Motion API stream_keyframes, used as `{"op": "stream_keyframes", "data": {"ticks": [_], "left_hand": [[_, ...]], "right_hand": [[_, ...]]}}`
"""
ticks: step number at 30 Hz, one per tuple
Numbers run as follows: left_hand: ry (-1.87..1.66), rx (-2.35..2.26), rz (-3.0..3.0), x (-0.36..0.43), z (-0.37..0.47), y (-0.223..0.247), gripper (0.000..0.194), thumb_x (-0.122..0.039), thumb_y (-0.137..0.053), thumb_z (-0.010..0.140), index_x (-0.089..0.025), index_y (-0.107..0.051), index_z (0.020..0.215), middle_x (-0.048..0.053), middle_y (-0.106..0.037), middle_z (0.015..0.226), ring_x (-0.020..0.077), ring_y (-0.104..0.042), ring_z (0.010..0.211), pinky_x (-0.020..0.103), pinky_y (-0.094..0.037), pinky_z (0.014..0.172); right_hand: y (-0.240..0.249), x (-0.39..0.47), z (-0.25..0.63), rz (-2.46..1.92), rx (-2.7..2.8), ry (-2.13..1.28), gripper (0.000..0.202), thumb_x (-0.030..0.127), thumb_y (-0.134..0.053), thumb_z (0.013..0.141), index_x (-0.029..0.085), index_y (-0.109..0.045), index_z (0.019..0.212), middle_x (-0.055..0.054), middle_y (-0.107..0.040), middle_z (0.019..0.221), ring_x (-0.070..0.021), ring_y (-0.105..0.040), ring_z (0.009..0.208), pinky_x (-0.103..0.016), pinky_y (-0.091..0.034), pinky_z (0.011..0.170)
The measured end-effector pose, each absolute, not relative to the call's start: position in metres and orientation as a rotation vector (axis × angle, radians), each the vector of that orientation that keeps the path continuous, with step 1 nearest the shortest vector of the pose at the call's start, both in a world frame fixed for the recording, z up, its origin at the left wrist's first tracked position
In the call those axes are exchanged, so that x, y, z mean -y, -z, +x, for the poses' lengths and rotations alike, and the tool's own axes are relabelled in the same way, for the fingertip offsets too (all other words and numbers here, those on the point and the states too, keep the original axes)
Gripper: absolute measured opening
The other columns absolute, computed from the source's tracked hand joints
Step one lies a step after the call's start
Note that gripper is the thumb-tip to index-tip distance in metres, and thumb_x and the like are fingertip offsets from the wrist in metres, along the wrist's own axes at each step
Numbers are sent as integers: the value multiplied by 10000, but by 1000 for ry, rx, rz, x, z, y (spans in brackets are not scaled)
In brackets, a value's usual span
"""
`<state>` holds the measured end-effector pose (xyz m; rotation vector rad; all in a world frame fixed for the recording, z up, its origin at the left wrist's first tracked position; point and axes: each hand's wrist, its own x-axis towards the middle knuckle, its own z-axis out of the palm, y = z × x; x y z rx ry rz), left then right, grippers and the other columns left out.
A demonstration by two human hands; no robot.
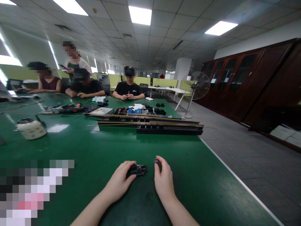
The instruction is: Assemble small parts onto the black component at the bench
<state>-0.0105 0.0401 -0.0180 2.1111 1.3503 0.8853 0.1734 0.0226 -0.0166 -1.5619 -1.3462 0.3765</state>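
My left hand (122,179) is closed around one end of a black mechanical part (139,169) that lies low over the green table (98,157). The part has a dark, uneven outline with some shiny metal bits on top; its exact kind is too small to tell. To the right of it, my right hand (164,179) pinches a small dark grey block (155,161) between thumb and fingertips. A short gap separates the small block from the black part. The end of the black part inside my left hand is hidden.
Long black rails (169,129) with thin brass-coloured rods lie across the table ahead. Behind them sits a tray of tools with a blue item (135,110). A pale round jar (31,128) stands at left. Other people sit across the table. The table's right edge (235,169) runs diagonally.
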Motion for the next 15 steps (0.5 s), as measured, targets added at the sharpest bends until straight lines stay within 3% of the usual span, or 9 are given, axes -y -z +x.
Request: {"op": "stream_keyframes", "data": {"ticks": [15], "left_hand": [[-899,-1331,2098,-40,-10,16,344,-183,-520,743,-210,-536,1085,78,-597,1082,229,-537,1035,422,-418,927]], "right_hand": [[12,-19,171,-1587,1473,-363,248,276,-471,787,214,-617,978,-49,-661,974,-207,-581,950,-357,-420,857]]}}
